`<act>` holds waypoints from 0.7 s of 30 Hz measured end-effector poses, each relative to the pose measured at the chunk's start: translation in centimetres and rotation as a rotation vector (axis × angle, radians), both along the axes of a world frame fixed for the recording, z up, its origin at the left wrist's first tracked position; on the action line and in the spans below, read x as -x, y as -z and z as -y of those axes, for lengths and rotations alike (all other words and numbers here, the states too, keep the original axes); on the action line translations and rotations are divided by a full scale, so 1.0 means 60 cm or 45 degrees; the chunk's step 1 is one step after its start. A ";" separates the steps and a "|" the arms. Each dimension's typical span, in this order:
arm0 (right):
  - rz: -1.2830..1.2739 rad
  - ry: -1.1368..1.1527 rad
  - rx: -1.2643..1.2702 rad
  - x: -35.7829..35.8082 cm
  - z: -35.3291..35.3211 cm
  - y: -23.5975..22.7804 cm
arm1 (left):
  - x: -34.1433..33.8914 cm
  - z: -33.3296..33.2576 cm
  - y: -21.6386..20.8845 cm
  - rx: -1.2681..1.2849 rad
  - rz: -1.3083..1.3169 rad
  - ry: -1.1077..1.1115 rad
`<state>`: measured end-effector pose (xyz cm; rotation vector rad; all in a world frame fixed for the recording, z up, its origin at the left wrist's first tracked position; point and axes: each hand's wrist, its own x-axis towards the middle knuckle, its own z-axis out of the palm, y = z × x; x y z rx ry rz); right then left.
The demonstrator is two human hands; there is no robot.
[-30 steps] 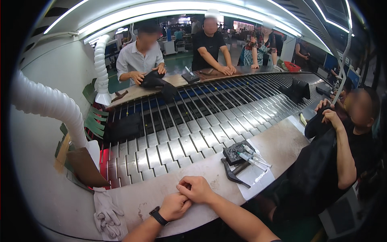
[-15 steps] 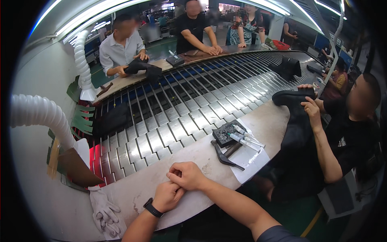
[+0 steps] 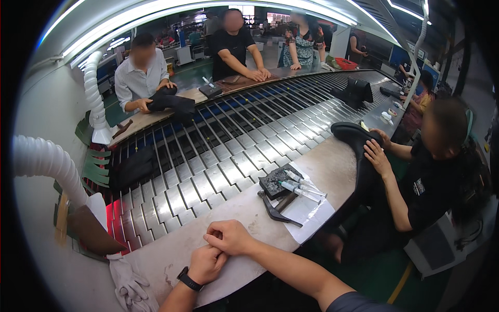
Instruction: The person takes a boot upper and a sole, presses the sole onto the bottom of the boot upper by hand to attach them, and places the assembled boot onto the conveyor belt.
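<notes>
My left hand (image 3: 207,263), with a dark watch (image 3: 189,278) on the wrist, rests at the near edge of the pale worktop (image 3: 169,257). Its fingers are curled in. Against it lies my right hand (image 3: 232,237), its fingers folded over and touching the left. No object shows in either hand. To the right of them a hammer (image 3: 278,212) with a dark curved head lies partly on a white sheet (image 3: 315,217). Beside it sit a black speckled block (image 3: 274,181) and several clear syringes (image 3: 304,190) with plungers.
Beyond the worktop runs a metal slatted conveyor (image 3: 208,179) carrying black boots (image 3: 355,92). At right a co-worker holds a tall black boot (image 3: 358,139); another, far left, handles a dark boot (image 3: 174,106). White gloves (image 3: 127,283) and a ribbed white hose (image 3: 49,161) are at left.
The view has shifted slightly, so the scene sits further left. At right, the co-worker's hands have moved along the boot. My hands stay together.
</notes>
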<state>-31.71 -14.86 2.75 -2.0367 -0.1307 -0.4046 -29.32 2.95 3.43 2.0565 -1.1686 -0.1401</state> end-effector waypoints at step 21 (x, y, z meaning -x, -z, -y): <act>-0.064 -0.007 -0.064 0.007 -0.011 -0.033 | 0.004 -0.009 -0.002 -0.074 -0.010 -0.005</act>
